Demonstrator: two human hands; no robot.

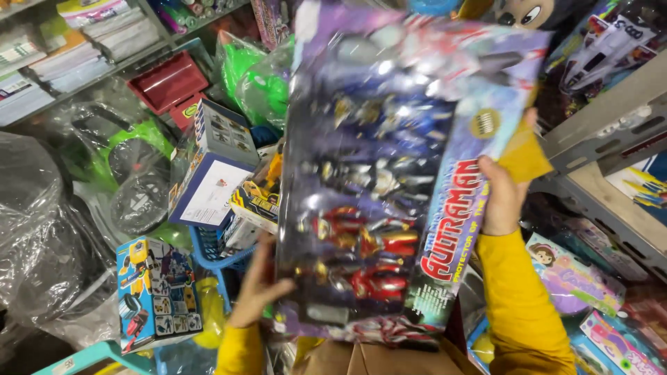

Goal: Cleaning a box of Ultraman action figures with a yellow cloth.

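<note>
Toy pack (389,173): wide figure set under glossy film, held up over crowded stock
Left hand (258,285): fingers closed on lower left edge
Right hand (501,198): gripping right edge
Risk: slick film may slip; a swing could topple the boxed toy (212,167)

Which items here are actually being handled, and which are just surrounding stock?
In hand:
- large plastic-fronted toy figure pack
- left hand gripping its lower left edge
- right hand gripping its right edge

Lying about:
- blue robot toy box
- blue-and-white box
- red tray
- green bagged toy
- grey metal shelf
</note>
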